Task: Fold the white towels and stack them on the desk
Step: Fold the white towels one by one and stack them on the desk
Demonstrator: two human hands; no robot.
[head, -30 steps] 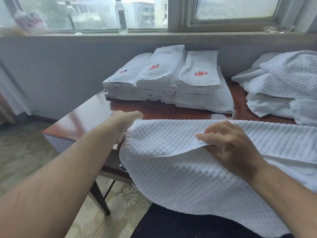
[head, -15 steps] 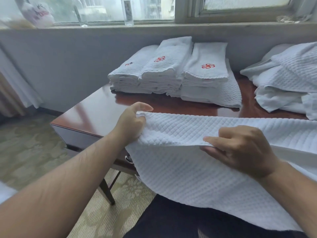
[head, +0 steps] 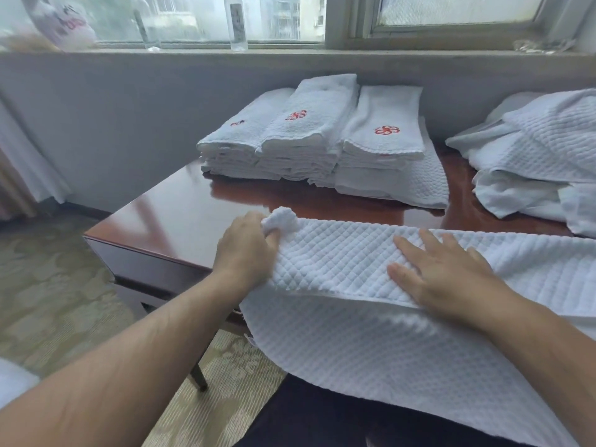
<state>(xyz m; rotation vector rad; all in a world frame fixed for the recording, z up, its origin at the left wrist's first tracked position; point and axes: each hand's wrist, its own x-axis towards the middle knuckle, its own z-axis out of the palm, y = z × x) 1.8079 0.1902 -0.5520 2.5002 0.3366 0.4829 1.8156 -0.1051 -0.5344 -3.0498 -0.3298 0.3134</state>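
At the left, the left hand [head: 245, 253] clenches a bunched corner of the towel [head: 338, 333]. The towel lies doubled across the near edge of the desk [head: 174, 217], its lower part hanging toward the lap. At the back of the desk three stacks [head: 309, 146] of folded towels stand side by side, so a good part of the job looks done. The right hand [head: 448, 279] rests flat on the towel's upper layer, fingers spread, gripping nothing. Far right, a pile [head: 541, 150] of loose towels waits, so I judge the task roughly midway, with this towel only at its first fold. Half a second ago the right hand pinched the folded edge and held it up. It has since let go and presses the layer down, while the left has carried its corner further onto the desk.
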